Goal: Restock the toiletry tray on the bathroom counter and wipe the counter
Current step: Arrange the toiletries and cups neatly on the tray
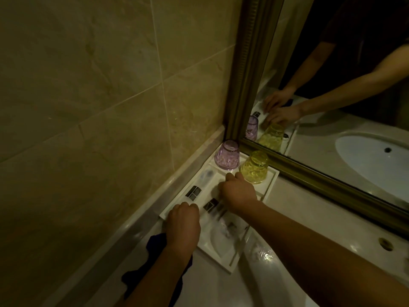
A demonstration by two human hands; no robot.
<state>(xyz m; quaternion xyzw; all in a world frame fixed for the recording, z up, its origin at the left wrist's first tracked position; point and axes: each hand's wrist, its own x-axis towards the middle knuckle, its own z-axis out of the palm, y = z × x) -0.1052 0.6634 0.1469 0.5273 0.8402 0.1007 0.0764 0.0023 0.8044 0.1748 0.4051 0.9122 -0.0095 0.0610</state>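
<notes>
On the counter: white tray (pixel 269 189), both hands in it
Left hand (pixel 183 220): curled, grip unclear
Right hand (pixel 238 192): curled over sachets (pixel 211 204), can't tell

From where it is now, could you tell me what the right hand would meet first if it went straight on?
Most likely the upturned yellow glass just beyond the right hand; depth is uncertain.

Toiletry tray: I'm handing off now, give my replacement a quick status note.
Left hand: at the tray's near-left edge, dark cloth under the wrist; grip unclear.
Right hand: fingers down among the packets in the white tray.
Purple glass and yellow glass sit upside down at the tray's far end.
Done: packets laid in.
Left: finish arranging, wipe counter.
</notes>
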